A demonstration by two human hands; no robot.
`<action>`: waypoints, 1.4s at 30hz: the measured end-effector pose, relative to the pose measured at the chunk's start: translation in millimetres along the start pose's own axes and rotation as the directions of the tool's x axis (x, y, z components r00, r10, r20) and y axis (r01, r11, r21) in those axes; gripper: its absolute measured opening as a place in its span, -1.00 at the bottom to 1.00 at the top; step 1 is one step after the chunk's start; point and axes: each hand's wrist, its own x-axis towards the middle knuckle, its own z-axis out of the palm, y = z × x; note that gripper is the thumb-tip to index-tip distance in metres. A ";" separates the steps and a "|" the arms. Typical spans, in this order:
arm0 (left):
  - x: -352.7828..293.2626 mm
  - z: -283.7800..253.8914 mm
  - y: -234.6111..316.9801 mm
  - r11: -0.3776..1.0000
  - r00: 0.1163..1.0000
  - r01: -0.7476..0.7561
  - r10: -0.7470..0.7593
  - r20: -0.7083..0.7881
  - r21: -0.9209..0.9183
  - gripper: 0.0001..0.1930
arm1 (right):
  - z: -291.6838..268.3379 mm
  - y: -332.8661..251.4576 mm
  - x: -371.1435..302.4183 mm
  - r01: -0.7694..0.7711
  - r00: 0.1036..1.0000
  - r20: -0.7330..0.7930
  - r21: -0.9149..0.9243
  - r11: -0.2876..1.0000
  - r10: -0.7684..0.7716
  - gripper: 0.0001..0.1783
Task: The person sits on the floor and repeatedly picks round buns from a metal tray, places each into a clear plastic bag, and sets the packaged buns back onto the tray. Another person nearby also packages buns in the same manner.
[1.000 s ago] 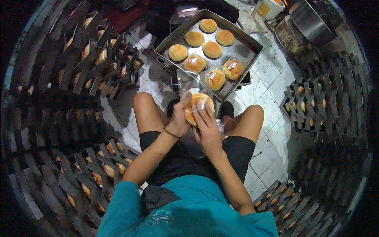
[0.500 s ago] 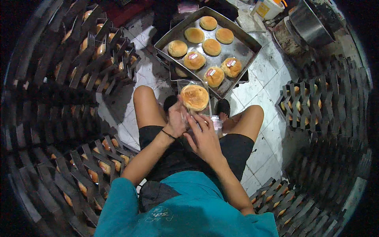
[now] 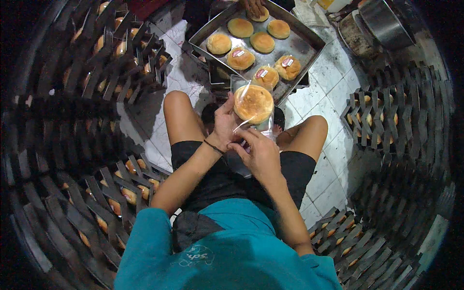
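Observation:
A round golden bun point(image 3: 254, 104) lies inside a clear plastic bag point(image 3: 239, 84) held in front of me, over the near corner of the metal tray. My left hand point(image 3: 224, 124) grips the bag along its left side, thumb beside the bun. Below the bun, my right hand point(image 3: 262, 153) is closed, its bent fingers pinching the bag's near end. A dark sheet-like thing point(image 3: 238, 164) shows beneath my hands, too hidden to name. In the tray point(image 3: 299, 71) sit several buns; three, such as the labelled bun point(image 3: 288, 67), carry red-and-white labels and look wrapped.
Another person's hand point(image 3: 254, 7) touches the farthest bun point(image 3: 261, 15) in the tray. Stacked dark racks holding buns rise at left point(image 3: 121, 53) and right point(image 3: 372, 121). A metal pot point(image 3: 386, 23) stands at far right on the tiled floor point(image 3: 328, 101).
The bagged bun and both my hands have shifted slightly right and away from me. My right fingers have closed on the bag's near end. Another person's hand has come onto the farthest bun.

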 end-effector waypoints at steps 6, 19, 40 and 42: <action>5.0 -9.9 5.7 0.982 0.986 0.148 -0.137 0.095 -0.118 -0.33 | -48.5 19.5 -44.4 -0.196 0.663 0.562 0.768 0.610 -0.494 -0.80; -46.8 67.0 -74.3 0.759 0.751 0.650 -0.638 -0.169 0.023 -0.11 | -64.4 92.7 -89.4 -0.204 0.891 -0.158 0.698 0.686 0.426 -0.16; 4.7 101.0 -120.0 0.030 0.717 -0.681 0.227 0.659 0.732 -0.92 | -110.3 103.4 -118.8 -0.126 0.692 -0.709 0.065 0.990 0.135 -0.75; 11.3 100.9 -118.6 0.010 0.869 -0.446 0.241 0.431 0.895 -0.90 | -111.6 108.1 -113.2 -0.156 0.733 -0.673 -0.022 0.987 0.101 -0.75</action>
